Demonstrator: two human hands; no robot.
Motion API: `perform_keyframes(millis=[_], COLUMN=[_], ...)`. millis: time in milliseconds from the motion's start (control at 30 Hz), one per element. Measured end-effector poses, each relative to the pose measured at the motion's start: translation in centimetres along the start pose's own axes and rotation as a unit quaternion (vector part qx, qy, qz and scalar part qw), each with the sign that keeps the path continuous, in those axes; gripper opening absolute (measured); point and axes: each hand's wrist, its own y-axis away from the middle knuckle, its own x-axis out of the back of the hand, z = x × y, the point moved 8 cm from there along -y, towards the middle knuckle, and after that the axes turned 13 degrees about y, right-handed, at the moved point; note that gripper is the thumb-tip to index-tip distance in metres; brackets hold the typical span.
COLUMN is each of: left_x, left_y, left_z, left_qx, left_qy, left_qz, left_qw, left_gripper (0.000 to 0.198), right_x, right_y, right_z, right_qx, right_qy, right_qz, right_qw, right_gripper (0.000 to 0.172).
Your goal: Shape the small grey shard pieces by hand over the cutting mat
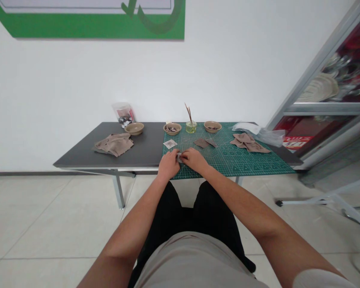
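Although there's a red sticker with white lettering (pixel 297 142) on the silver metal cabinet (pixel 318 108), I can't read a word of it, and same goes for the small printed white card (pixel 170 144) and the label on the clear plastic jar (pixel 123 114). Over the green gridded cutting mat (pixel 237 164), the left hand (pixel 169 165) and right hand (pixel 192 159) meet, fingers pinching a small pale scrap (pixel 178 157) that's mostly hidden, so no idea what it really is. Two brown swatches (pixel 205 142) lie just ahead of the hands, with a crumpled tan cloth (pixel 248 143) off to the right. Another tan cloth (pixel 114 144) sits on the dark grey tabletop (pixel 144 140). The green wall sign (pixel 90 24) gets cut off at the top.
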Motion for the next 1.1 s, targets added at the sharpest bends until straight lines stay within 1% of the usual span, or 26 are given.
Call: perform_keyframes(millis=[100,200,300,400,500,567,633,700,767,833,933,1033,1100], left_x=[-0.1,-0.3,-0.6,-0.5,-0.3,-0.3,-0.4,-0.4,-0.3,0.1,1.4,2.0,2.2], left_y=[0.1,0.1,0.1,0.0,0.0,0.0,-0.2,-0.4,-0.7,-0.9,-0.9,-0.6,-0.4], left_z=[0.2,0.8,1.0,0.7,0.6,0.6,0.5,0.1,-0.5,-1.0,-2.3,-3.4,-3.7], left_qx=[-0.012,-0.04,-0.059,-0.058,-0.052,-0.05,-0.047,-0.038,-0.029,-0.029,-0.01,0.022,0.03], left_qy=[-0.01,-0.026,-0.03,-0.026,-0.042,-0.06,-0.059,-0.042,-0.016,0.03,0.134,0.202,0.227], left_qz=[0.0,-0.005,-0.021,-0.02,-0.009,-0.01,-0.009,-0.004,0.01,0.041,0.114,0.152,0.167], left_qw=[1.0,0.999,0.998,0.998,0.998,0.997,0.997,0.998,0.999,0.998,0.984,0.967,0.959], left_gripper=[0.038,0.036,0.036,0.038,0.037,0.034,0.03,0.023,0.017,0.014,0.014,0.013,0.014], right_x=[0.1,0.2,0.0,-0.3,-0.4,-0.4,-0.4,-0.6,-0.9,-1.1,-1.3,-1.0,0.0], right_y=[0.5,1.0,0.9,0.3,0.2,0.5,0.8,0.8,0.7,0.3,-0.4,-0.9,-1.1], right_z=[0.4,-0.1,-0.6,-0.3,0.9,1.7,2.2,2.5,2.7,2.8,2.7,2.5,2.9], right_qx=[0.004,0.019,0.019,-0.021,-0.091,-0.12,-0.119,-0.101,-0.091,-0.089,-0.087,-0.1,-0.127], right_qy=[0.012,0.015,-0.001,-0.015,-0.03,-0.052,-0.082,-0.104,-0.108,-0.093,-0.051,-0.018,-0.022], right_qz=[-0.001,-0.004,-0.007,-0.004,0.014,0.03,0.031,0.008,-0.022,-0.047,-0.088,-0.118,-0.115], right_qw=[1.0,1.0,1.0,1.0,0.995,0.991,0.989,0.989,0.99,0.991,0.991,0.988,0.985], right_gripper=[0.016,0.015,0.016,0.015,0.016,0.028,0.047,0.061,0.064,0.061,0.052,0.042,0.031])
